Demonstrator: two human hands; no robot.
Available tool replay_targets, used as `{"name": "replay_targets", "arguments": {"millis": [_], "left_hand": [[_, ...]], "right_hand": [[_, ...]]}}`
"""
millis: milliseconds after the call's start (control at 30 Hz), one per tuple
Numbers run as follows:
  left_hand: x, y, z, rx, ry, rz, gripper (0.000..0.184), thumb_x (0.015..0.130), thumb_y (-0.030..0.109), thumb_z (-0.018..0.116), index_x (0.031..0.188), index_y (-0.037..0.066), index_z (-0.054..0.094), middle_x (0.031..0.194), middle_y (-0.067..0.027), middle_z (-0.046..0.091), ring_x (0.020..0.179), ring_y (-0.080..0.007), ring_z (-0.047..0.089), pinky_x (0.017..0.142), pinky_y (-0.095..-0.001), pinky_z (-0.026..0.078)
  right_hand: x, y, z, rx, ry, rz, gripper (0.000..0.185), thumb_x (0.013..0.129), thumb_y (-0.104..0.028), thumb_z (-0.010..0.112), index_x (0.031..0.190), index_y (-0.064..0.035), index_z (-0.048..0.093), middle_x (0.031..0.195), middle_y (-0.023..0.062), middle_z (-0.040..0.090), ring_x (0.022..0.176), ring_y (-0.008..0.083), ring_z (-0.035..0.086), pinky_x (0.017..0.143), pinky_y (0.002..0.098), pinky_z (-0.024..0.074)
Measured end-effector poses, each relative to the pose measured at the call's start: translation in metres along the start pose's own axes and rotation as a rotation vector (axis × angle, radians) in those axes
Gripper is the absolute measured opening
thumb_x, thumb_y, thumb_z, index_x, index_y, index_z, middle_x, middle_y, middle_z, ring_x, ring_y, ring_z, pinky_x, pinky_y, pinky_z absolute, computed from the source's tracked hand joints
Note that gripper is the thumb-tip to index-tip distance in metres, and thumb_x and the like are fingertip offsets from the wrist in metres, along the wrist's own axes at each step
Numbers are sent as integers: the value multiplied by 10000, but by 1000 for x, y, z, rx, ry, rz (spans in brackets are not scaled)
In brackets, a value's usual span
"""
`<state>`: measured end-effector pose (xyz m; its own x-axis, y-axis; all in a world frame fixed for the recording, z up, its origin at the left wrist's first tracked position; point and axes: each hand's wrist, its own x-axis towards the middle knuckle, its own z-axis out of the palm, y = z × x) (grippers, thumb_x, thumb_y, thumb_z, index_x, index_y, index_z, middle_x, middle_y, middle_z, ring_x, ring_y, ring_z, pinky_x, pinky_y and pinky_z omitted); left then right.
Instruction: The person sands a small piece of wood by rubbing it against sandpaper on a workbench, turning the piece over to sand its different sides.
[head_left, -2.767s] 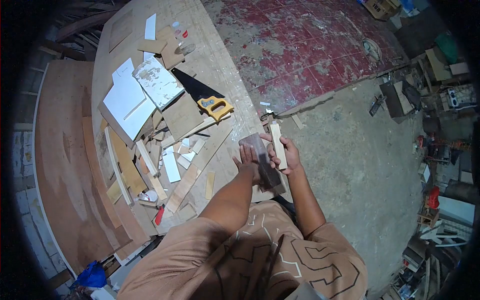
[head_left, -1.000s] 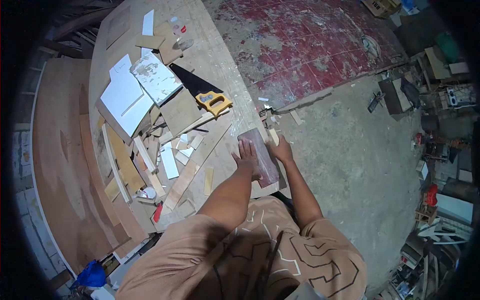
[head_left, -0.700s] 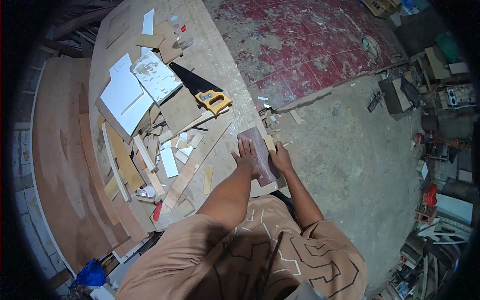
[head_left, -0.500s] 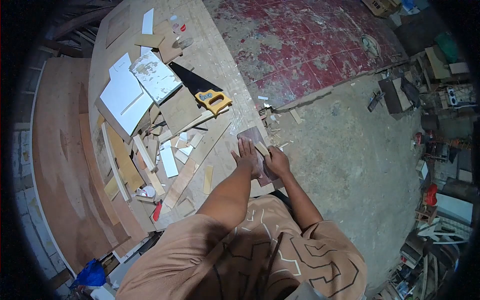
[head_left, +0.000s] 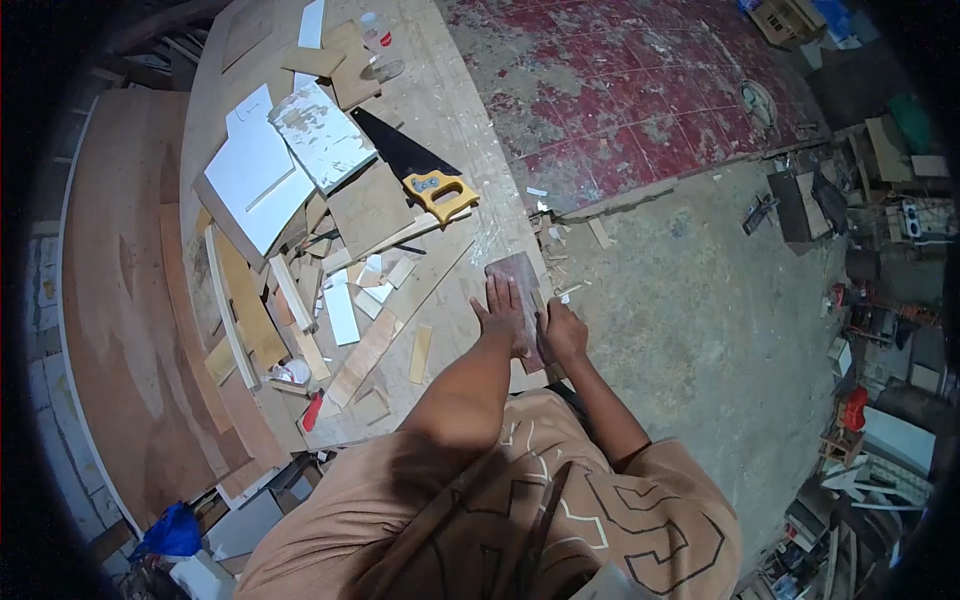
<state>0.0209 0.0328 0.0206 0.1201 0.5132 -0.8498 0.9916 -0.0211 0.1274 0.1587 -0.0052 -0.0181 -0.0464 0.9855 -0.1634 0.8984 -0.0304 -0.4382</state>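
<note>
At the table's right edge lies a flat reddish-brown strip point(head_left: 514, 267); whether it is thin board or sandpaper I cannot tell. My left hand point(head_left: 505, 318) rests flat on it, fingers stretched out and pressing down. Beside it, my right hand point(head_left: 565, 332) is closed around a small pale piece of wood point(head_left: 540, 304), held against the strip's right side. The fingers hide most of that piece. A handsaw point(head_left: 440, 192) with a yellow handle lies farther up the table, apart from both hands.
Wood offcuts point(head_left: 342, 312), white panels point(head_left: 255, 165) and a red-handled tool point(head_left: 313, 410) lie on the wooden table point(head_left: 455, 300). A clear bottle point(head_left: 375, 30) stands far up. Scraps lie on the concrete floor point(head_left: 680, 300). Clutter lines the right side.
My right hand has slid slightly toward me along the strip with the wood piece. My left hand stays flat on the strip. The whole view has shifted a little.
</note>
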Motion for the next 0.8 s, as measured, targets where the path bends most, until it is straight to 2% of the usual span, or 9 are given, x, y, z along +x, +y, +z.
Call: {"name": "replay_targets", "arguments": {"millis": [200, 300, 367, 500, 633, 800], "left_hand": [[-1, 0, -2, 7, 0, 0, 1504, 624, 504, 864, 1465, -53, -250, 1538, -298, -290, 1418, -462, -283, 1070, -753, -15], [-1, 1, -3, 5, 5, -2, 1512, 613, 502, 872, 1468, -49, -247, 1541, -292, -290, 1421, -458, -281, 1073, -752, -13], [0, 0, -2, 2, 13, -4, 1518, 602, 497, 880, 1473, -47, -237, 1549, -290, -273, 1427, -458, -267, 1076, -750, -12], [2, 0, 1, 3, 17, -4, 1518, 597, 500, 881, 1475, -49, -229, 1555, -291, -259, 1430, -460, -259, 1076, -751, -9], [4, -1, 3, 6, 45, 0, 1507, 585, 484, 889, 1493, -37, -195, 1570, -279, -226, 1438, -462, -235, 1075, -758, 17], [1, 1, 3, 14, 63, -11, 1499, 572, 455, 901, 1509, -25, -166, 1587, -265, -188, 1448, -460, -213, 1074, -763, 33]], "right_hand": [[57, -12, 2, -40, 10, -5, 298, 929, -385, 595, 901, -88, 573, 768, 152, 655, 705, 358, 665, 593, 481, 508], [43, -7, 0, -34, 44, -41, 329, 934, -417, 583, 884, -92, 582, 763, 147, 655, 706, 347, 668, 590, 467, 511], [14, 4, 4, -54, -24, -79, 347, 927, -429, 590, 857, -90, 586, 764, 140, 654, 703, 339, 665, 593, 463, 511], [-23, 12, -2, -16, -44, -23, 365, 900, -438, 621, 823, -83, 588, 768, 128, 648, 704, 338, 657, 594, 456, 504], [16, 3, 2, 39, -30, -97, 410, 929, -468, 572, 828, -71, 596, 788, 155, 649, 757, 358, 662, 634, 476, 512], [80, -24, 8, 21, 12, 6, 452, 916, -497, 567, 831, -59, 639, 821, 167, 675, 764, 359, 670, 651, 472, 521]]}}
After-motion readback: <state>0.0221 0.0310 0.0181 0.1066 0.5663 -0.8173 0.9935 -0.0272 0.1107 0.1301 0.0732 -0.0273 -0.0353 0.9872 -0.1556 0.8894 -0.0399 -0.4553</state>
